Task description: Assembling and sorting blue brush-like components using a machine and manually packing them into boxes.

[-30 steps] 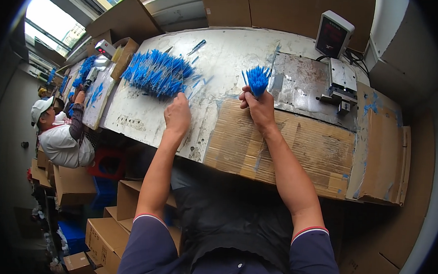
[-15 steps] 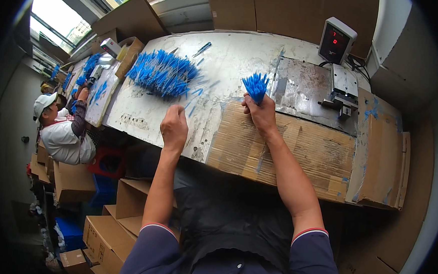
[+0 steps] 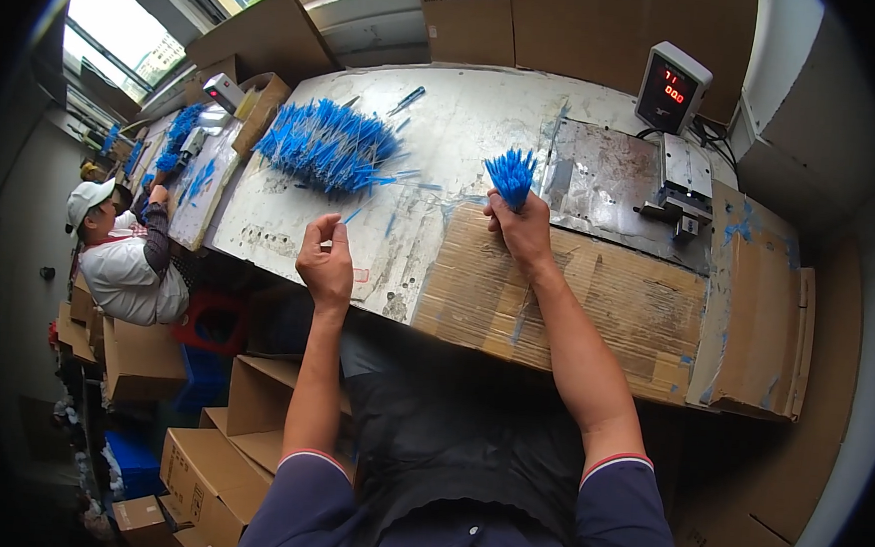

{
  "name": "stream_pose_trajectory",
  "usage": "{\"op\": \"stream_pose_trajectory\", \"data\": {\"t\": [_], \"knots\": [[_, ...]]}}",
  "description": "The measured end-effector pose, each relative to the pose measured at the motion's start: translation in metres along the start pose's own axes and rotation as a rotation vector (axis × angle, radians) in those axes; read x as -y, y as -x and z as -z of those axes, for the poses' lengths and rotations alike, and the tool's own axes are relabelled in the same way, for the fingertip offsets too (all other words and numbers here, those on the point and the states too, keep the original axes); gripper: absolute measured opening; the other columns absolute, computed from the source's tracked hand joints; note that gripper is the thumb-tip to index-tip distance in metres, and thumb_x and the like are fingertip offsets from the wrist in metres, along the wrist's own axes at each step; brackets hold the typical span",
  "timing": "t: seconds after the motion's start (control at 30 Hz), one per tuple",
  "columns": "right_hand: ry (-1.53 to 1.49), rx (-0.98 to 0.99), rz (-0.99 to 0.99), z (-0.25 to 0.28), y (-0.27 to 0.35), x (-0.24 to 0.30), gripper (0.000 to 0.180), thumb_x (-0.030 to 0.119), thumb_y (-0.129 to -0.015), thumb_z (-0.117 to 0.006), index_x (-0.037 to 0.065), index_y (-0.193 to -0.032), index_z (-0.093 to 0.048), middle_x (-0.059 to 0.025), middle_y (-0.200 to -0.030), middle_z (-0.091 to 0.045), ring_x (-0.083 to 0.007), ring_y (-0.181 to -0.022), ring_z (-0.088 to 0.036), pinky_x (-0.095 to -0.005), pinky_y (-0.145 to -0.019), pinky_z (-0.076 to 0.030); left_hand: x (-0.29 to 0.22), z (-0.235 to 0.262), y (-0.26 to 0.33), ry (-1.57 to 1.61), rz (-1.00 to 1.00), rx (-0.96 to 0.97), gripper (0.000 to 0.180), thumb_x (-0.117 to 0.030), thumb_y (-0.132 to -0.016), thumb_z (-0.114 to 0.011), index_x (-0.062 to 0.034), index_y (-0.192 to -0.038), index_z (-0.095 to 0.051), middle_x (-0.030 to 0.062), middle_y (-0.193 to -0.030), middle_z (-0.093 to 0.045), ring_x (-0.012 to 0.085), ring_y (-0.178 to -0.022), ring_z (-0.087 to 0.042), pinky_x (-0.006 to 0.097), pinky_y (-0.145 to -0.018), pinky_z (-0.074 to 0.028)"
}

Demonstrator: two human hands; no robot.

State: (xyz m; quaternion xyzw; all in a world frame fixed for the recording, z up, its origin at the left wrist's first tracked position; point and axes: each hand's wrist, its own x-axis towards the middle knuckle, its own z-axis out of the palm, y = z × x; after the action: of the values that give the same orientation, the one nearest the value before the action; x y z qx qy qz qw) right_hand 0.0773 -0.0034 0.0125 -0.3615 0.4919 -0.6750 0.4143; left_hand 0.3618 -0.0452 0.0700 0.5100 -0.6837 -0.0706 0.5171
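Note:
My right hand (image 3: pixel 520 226) is closed around an upright bundle of thin blue-tipped sticks (image 3: pixel 510 178), their tips fanned out above the fist over the near part of the table. Between thumb and fingertips, my left hand (image 3: pixel 326 262) pinches one thin blue piece (image 3: pixel 354 214) that points away toward the pile. Beyond it lies a big heap of similar blue and greyish thin sticks (image 3: pixel 327 146), with a few loose ones scattered at its right side. What exactly the pieces are is too small to make out.
A flattened cardboard sheet (image 3: pixel 576 302) covers the near right of the worktable (image 3: pixel 468 105). Behind it are a metal plate with a small clamp-like fixture (image 3: pixel 686 178) and a red-digit display box (image 3: pixel 673 87). A blue-handled tool (image 3: pixel 406 99) lies behind the heap. A co-worker (image 3: pixel 128 255) works at far left.
My left hand has moved left and slightly toward me, with a thin blue piece in its fingertips. The right hand with its bundle has hardly moved. The display's red digits look different.

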Motion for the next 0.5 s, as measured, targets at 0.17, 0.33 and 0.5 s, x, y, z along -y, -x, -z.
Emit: {"op": "stream_pose_trajectory", "data": {"t": [0.17, 0.33, 0.5], "knots": [[-0.062, -0.034, -0.014, -0.003, 0.003, 0.006, 0.010, 0.013, -0.100, -0.068, 0.003, -0.100, -0.070, -0.0016, -0.078, -0.068, -0.0070, -0.062, -0.060, -0.0252, -0.057, -0.049, -0.023, 0.008, -0.005, -0.095, -0.134, -0.030, 0.010, -0.008, -0.098, -0.069, -0.0062, -0.108, -0.072, 0.0031, -0.095, -0.073, 0.0110, -0.080, -0.067, 0.026, -0.065, -0.051], [0.079, -0.079, 0.232, -0.004, 0.002, 0.004, 0.011, 0.006, -0.099, -0.065, 0.002, -0.107, -0.072, -0.0057, -0.087, -0.074, -0.0118, -0.071, -0.067, -0.0281, -0.066, -0.055, -0.040, 0.004, -0.011, -0.070, -0.251, 0.109, 0.019, -0.002, -0.093, -0.071, -0.0076, -0.112, -0.071, 0.0047, -0.087, -0.071, 0.0154, -0.074, -0.067, 0.030, -0.060, -0.050], [0.338, 0.021, 0.562, -0.009, 0.010, 0.014, 0.023, -0.002, -0.097, -0.060, 0.003, -0.116, -0.073, -0.0071, -0.096, -0.077, -0.0142, -0.083, -0.071, -0.0293, -0.077, -0.057, -0.070, -0.022, 0.007, 0.079, -0.228, 0.343, 0.025, 0.002, -0.089, -0.069, -0.0070, -0.113, -0.071, 0.0069, -0.083, -0.070, 0.0192, -0.072, -0.068, 0.033, -0.061, -0.052]]}}
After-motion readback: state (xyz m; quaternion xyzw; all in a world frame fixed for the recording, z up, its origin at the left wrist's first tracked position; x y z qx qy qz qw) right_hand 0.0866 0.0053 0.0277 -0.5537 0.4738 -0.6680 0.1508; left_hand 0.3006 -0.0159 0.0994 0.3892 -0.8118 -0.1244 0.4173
